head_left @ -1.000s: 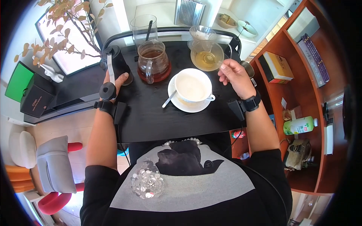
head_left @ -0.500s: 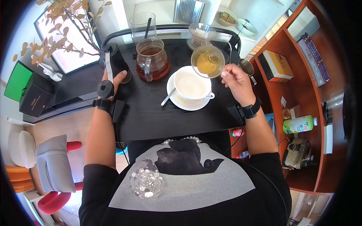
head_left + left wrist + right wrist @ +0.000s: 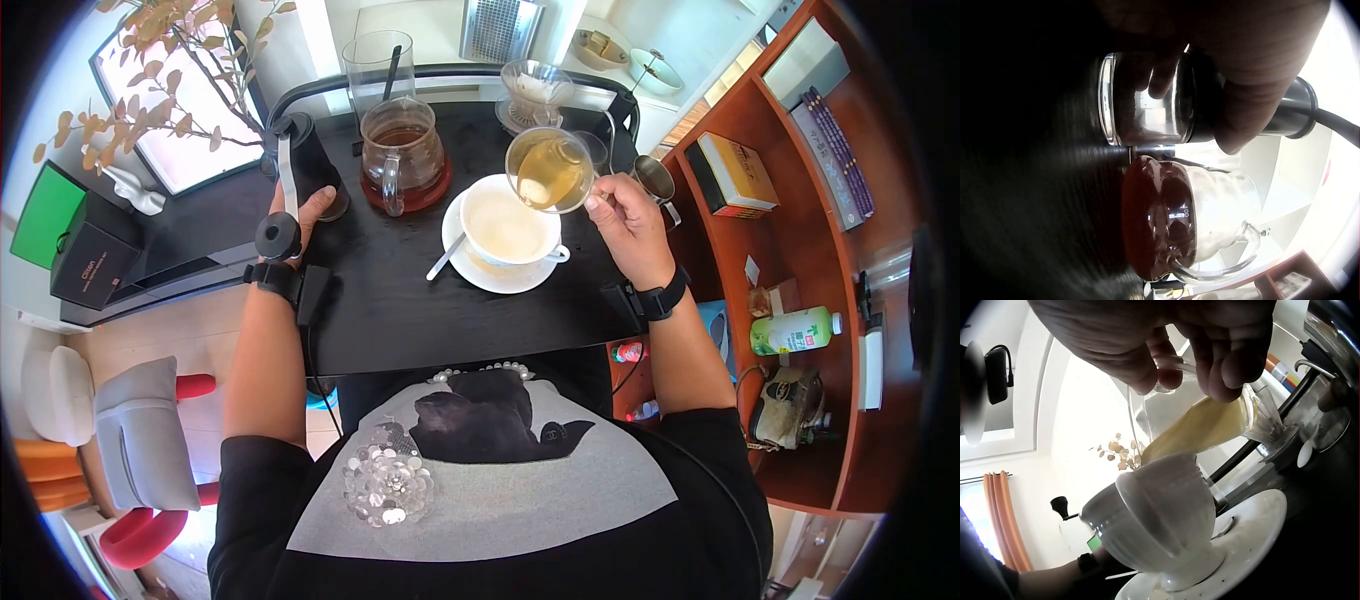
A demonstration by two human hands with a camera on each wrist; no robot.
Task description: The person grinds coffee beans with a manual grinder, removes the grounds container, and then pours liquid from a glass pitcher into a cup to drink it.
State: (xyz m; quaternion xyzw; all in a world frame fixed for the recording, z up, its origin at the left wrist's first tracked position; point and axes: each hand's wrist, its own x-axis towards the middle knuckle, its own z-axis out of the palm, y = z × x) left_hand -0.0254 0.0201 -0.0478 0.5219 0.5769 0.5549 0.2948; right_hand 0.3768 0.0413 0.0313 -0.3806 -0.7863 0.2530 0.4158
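Observation:
In the head view my left hand (image 3: 312, 212) grips a black hand coffee grinder (image 3: 322, 165) upright at the table's left; its crank and knob (image 3: 278, 236) point toward me. My right hand (image 3: 637, 228) pinches the handle of a clear glass cup (image 3: 520, 150) with yellowish liquid. That cup is tilted over a white cup (image 3: 1160, 519), and the liquid slants to its lowered rim. Pale liquid fills the white cup, which stands on a saucer (image 3: 500, 284) beside a spoon (image 3: 446, 258). Right of the grinder stands a glass carafe (image 3: 408, 155) of reddish-brown liquid.
A ribbed glass dripper (image 3: 540, 85) stands behind the glass cup, and a metal pitcher (image 3: 655, 180) is at the right edge. A tall clear cylinder (image 3: 365, 70) holds a black stick at the back. The black table (image 3: 470, 340) has a raised rail behind; a brown shelf (image 3: 720, 250) borders the right.
My right hand has lifted the glass cup, brought it toward me over the white cup's right side and tilted it to the left. My left hand stays on the grinder.

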